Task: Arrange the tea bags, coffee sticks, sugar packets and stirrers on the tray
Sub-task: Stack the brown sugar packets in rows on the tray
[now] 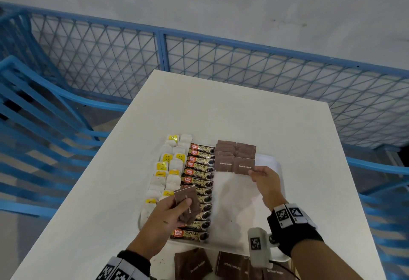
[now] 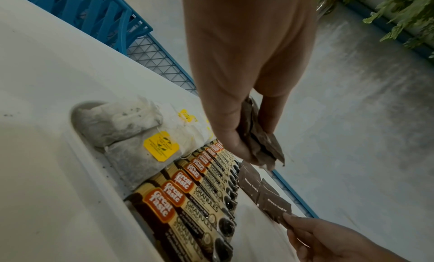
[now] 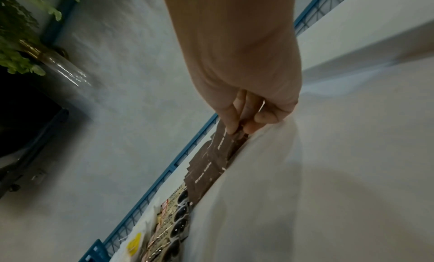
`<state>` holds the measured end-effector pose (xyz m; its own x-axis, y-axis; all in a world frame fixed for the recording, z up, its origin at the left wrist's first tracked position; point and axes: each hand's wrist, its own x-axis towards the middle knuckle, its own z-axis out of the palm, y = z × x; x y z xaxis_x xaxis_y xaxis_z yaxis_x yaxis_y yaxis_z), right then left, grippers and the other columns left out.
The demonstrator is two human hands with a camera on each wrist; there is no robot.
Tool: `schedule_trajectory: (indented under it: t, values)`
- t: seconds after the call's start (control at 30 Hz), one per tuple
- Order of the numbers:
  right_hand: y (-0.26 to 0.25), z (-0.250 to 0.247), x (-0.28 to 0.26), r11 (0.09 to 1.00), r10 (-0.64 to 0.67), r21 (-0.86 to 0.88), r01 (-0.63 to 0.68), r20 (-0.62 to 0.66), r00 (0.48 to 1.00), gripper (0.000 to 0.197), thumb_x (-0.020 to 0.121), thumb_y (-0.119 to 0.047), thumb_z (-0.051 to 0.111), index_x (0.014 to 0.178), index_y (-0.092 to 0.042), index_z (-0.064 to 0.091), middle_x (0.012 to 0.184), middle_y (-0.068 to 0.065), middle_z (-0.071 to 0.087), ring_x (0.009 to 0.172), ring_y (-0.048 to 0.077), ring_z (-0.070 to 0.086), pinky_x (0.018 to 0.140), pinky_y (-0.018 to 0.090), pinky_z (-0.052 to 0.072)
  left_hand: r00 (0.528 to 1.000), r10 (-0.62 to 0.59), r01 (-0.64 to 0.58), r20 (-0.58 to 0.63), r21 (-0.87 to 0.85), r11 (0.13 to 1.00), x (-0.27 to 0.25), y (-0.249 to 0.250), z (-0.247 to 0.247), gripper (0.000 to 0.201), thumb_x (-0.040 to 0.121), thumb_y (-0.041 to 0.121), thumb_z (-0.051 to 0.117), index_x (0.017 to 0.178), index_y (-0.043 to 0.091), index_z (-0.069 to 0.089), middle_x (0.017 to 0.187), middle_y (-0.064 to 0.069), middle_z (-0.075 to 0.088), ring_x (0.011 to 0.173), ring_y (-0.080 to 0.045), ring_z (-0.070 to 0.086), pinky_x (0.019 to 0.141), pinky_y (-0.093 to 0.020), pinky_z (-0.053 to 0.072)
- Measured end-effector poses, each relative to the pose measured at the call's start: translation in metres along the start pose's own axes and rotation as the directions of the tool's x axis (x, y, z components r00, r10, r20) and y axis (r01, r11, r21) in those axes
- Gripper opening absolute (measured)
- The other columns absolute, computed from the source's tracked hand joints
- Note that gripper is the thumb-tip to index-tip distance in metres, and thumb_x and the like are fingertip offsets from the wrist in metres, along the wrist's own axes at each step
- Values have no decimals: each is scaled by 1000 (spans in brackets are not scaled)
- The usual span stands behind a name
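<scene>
A white tray point(image 1: 269, 160) lies on the white table. Tea bags point(image 1: 162, 169) with yellow tags fill its left column, and coffee sticks point(image 1: 198, 182) lie in a row beside them. Brown sugar packets point(image 1: 225, 153) overlap at the far right part. My right hand point(image 1: 263, 180) pinches the near-right corner of the nearest laid packet point(image 1: 244, 166), seen close in the right wrist view as the packet point(image 3: 222, 141) under my fingertips point(image 3: 231, 128). My left hand point(image 1: 170, 211) grips a small stack of brown sugar packets point(image 1: 187, 204) above the coffee sticks point(image 2: 187, 189); the stack point(image 2: 260, 143) shows edge-on.
More brown sugar packets point(image 1: 192, 264) lie loose on the table at the near edge. A blue mesh fence point(image 1: 199, 63) runs behind the table, with blue chairs point(image 1: 33, 113) at the left. The tray's near right part point(image 1: 239, 209) is bare.
</scene>
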<state>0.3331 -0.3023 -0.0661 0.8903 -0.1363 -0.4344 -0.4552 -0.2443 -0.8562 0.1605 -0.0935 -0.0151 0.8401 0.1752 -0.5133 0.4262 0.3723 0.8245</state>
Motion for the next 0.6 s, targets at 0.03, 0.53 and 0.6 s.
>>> schedule_trajectory:
  t: [0.03, 0.53, 0.6]
  values:
    - [1, 2, 3, 1000, 4, -12, -5, -19, 1000, 13, 81, -5, 66, 94, -6, 63, 71, -3, 60, 72, 14, 55, 72, 25, 44, 1000, 8, -8, -2, 15, 1000, 0, 0, 0, 25, 92, 5, 51, 115, 5, 62, 87, -8, 72, 88, -26, 69, 77, -36, 57]
    - [-21, 18, -37, 938, -278, -205, 279, 31, 960, 14, 85, -21, 65, 92, -16, 54, 82, -3, 57, 73, 11, 54, 58, 10, 37, 998, 65, -64, -25, 30, 997, 13, 1, 10, 25, 80, 7, 67, 105, 7, 66, 93, -11, 73, 86, -25, 69, 73, -35, 55]
    - [-30, 21, -63, 908, -306, -206, 366, 271, 912, 9, 89, -29, 59, 92, -20, 58, 85, -8, 60, 73, 3, 52, 61, 7, 40, 996, 89, -88, -12, 62, 994, 18, 0, 12, 24, 79, 8, 69, 103, 7, 67, 92, -11, 73, 85, -25, 68, 71, -34, 55]
